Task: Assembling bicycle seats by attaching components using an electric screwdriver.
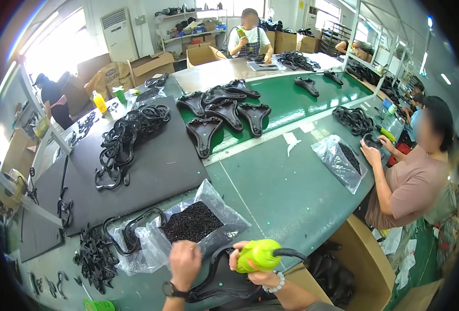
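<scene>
My right hand (263,277) grips a yellow-green electric screwdriver (258,254) with a black cord. Beneath it lies a black saddle-shaped piece (227,274), partly covered by the tool and my hands. My left hand (185,262) hovers at that piece's left side, fingers curled together; whatever they pinch is too small to make out. Just beyond, an open clear plastic bag (227,210) holds a heap of small black parts (193,223). Black curved frames (131,233) rest on the bag's left part.
Several black saddle-shaped pieces (224,111) sit on the green belt (286,106). Tangled black frames (131,137) cover part of the dark mat (172,176). Small black clips (94,259) are piled at left. A cardboard box (362,259) stands at right. Co-workers (411,181) sit nearby.
</scene>
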`<act>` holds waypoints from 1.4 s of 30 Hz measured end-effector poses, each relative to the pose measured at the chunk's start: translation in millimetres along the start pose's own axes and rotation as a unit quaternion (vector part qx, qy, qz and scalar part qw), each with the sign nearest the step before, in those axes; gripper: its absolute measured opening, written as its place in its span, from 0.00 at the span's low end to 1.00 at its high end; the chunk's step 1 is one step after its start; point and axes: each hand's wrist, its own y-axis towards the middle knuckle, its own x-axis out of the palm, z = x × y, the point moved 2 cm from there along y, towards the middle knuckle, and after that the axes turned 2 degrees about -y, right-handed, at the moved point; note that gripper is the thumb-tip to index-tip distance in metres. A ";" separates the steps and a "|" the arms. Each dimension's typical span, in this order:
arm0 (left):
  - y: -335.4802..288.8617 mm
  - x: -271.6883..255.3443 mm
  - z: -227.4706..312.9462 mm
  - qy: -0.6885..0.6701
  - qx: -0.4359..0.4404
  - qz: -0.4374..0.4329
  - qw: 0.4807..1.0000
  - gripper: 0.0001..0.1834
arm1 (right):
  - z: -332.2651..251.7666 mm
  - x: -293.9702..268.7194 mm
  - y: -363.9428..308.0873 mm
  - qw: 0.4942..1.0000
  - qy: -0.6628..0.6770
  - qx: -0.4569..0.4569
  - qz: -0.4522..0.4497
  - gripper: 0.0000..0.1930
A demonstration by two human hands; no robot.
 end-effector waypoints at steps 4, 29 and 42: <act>-19.4 11.5 61.5 -0.081 0.123 -0.073 0.986 0.06 | -35.6 0.0 0.5 0.999 -0.008 0.011 -0.032 0.36; -42.3 12.3 41.2 -0.186 -0.232 -0.198 0.934 0.20 | -2.6 22.6 16.9 0.998 0.044 -0.040 0.028 0.41; -37.2 14.8 27.3 -0.414 -0.317 -0.276 0.808 0.20 | 4.9 30.2 59.8 0.997 0.062 -0.040 -0.015 0.23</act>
